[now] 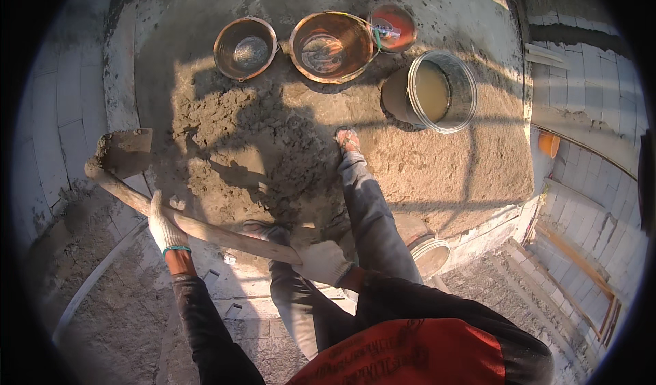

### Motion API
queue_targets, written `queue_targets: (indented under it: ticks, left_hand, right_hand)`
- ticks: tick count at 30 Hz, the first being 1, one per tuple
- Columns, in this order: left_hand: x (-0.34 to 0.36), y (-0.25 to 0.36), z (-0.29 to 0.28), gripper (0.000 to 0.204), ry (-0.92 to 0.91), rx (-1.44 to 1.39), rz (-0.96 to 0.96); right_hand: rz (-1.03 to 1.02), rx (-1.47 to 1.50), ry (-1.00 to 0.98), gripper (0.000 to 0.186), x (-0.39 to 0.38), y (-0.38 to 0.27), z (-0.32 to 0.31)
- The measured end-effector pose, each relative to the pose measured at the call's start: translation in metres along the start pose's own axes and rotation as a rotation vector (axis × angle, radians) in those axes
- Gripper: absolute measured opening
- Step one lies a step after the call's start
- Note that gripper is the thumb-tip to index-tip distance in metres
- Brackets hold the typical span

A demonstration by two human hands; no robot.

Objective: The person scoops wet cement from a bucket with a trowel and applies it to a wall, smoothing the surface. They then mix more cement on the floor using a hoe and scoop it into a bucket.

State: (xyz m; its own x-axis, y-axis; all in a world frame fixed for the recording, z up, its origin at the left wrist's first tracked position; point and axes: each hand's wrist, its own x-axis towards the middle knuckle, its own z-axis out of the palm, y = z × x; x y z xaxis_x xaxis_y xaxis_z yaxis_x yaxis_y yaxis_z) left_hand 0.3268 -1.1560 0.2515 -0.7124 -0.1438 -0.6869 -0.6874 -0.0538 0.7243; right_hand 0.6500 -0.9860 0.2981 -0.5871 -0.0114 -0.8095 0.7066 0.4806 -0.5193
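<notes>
A hoe with a long wooden handle (pixel 219 235) is in both my hands, slanting from the far left toward my body. Its mud-caked metal blade (pixel 130 154) hangs at the left edge of the slab, beside the wet grey mortar (pixel 273 146). My left hand (pixel 167 229), in a white work glove, grips the handle partway along, with the thumb laid up its side. Near the handle's butt end, my gloved right hand (pixel 324 262) is closed around it, its fingers partly hidden.
Two shallow rubber tubs, one smaller (pixel 246 48) and one larger (pixel 333 47), stand beyond the mortar. A reddish bucket (pixel 394 28) is beside them. A big bucket of murky water (pixel 437 94) stands to the right. Sand (pixel 451 166) covers the right side. Another bucket (pixel 430 256) is by my leg.
</notes>
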Motion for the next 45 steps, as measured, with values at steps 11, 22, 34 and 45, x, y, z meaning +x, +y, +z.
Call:
queue_targets:
  ticks: [11,22,34,45]
  left_hand:
    - [-0.111,-0.217,-0.008,0.024,-0.128,0.228,-0.649]
    - [-0.269,-0.081,0.062,0.032,0.274,0.579,-0.59]
    - [-0.229,-0.137,0.097,0.041,0.615,1.042,-0.639]
    - [-0.238,-0.139,0.048,0.039,0.723,1.045,-0.681]
  right_hand:
    - [0.135,0.208,-0.079,0.067,-0.019,0.014,0.017]
    - [0.195,1.09,0.832,0.039,0.108,0.292,-0.384]
    - [0.259,1.28,0.416,0.035,0.395,0.6,-0.568]
    - [0.43,1.032,0.605,0.029,0.484,0.608,-0.535]
